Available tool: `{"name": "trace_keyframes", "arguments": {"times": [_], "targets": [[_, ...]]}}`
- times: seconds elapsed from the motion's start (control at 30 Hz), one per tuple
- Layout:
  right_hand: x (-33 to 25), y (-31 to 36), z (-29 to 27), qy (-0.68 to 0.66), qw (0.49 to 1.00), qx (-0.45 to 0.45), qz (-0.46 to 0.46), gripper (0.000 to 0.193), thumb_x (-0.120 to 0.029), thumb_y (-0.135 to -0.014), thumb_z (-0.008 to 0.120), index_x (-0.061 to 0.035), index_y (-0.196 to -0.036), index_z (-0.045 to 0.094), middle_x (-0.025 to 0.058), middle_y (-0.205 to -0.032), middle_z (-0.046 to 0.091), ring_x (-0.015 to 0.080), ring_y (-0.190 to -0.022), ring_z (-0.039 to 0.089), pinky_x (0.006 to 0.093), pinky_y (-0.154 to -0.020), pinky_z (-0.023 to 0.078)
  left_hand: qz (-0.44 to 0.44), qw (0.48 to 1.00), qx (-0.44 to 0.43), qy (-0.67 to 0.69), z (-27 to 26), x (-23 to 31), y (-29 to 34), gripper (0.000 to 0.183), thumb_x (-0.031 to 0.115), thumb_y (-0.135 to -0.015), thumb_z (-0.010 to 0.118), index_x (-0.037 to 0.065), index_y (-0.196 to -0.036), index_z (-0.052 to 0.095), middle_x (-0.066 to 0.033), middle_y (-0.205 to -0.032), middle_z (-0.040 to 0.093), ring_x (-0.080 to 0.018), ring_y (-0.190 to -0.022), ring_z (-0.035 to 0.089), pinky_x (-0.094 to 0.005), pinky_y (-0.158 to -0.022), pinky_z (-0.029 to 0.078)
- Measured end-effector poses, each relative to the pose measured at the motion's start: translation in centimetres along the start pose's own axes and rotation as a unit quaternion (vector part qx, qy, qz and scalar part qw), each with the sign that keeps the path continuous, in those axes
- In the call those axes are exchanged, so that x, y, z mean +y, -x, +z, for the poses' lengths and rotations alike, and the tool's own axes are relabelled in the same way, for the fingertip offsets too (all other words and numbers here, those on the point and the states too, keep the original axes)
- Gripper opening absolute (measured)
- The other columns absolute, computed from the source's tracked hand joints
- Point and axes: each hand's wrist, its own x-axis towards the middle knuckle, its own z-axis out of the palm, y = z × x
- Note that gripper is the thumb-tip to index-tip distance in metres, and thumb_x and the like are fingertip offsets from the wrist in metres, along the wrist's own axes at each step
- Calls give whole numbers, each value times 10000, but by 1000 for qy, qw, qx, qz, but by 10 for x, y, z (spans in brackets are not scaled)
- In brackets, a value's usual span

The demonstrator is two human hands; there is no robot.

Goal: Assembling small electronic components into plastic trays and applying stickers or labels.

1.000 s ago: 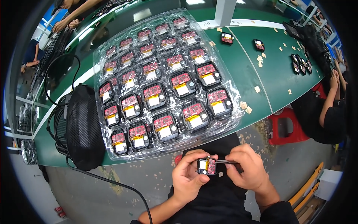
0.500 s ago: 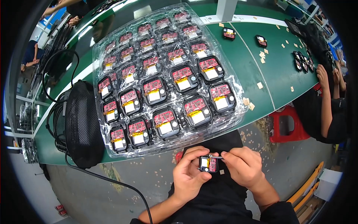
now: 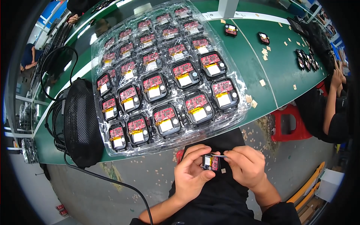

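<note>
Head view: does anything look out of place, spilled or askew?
Small square tan scraps lie scattered across the green tabletop and grey floor, looking untidy beside neat rows of black-framed red-board devices in a clear plastic tray.

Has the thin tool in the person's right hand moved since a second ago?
Yes, slightly left: judged against the pale line across the green table, the thin tool now sits farther left.

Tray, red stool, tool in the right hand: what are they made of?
Tray: thin clear plastic, glossy; sharp glints, green table showing through.
Red stool: probably moulded plastic; uniform colour, rounded opening.
Slim tool: perhaps metal; pale sheen, but too small to be sure.
</note>
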Motion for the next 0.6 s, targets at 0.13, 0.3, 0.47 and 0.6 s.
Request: {"name": "trace_keyframes", "arguments": {"times": [0.13, 0.3, 0.47, 0.6], "targets": [[3, 1, 0, -61, 997, -10, 36, 181, -13, -764, 797, -32, -927, 723, 68, -810, 659, 224, -650, 659, 337, -531, 525, 5, 1000, -17, -12, -1, 1, -2, 714, 376, -817, 860, -74, -1299, 588, -158, -1324, 520, -343, -1178, 649, -458, -1053, 537], [-2, 1, -2, -83, 994, -35, 67, 158, -8, -784, 789, -29, -923, 718, 76, -818, 667, 229, -645, 662, 334, -538, 535, 20, 998, -62, 22, -7, -2, 3, 592, 95, -862, 827, -80, -1360, 559, -139, -1396, 465, -323, -1267, 604, -401, -1064, 517], [-6, 4, 6, -43, 997, 6, 58, 177, -6, -778, 786, -31, -938, 715, 73, -823, 669, 224, -647, 667, 330, -528, 534, 14, 998, -47, 35, -4, -3, 3, 594, 64, -862, 820, -87, -1371, 554, -143, -1403, 461, -321, -1275, 598, -392, -1064, 518], [-5, 6, 3, -15, 999, 13, 30, 214, 2, -748, 791, -40, -947, 723, 63, -827, 670, 213, -648, 666, 315, -524, 525, 30, 999, -33, -5, 4, 4, 7, 602, 67, -839, 837, -92, -1357, 575, -169, -1418, 461, -330, -1280, 591, -418, -1056, 540]]}}
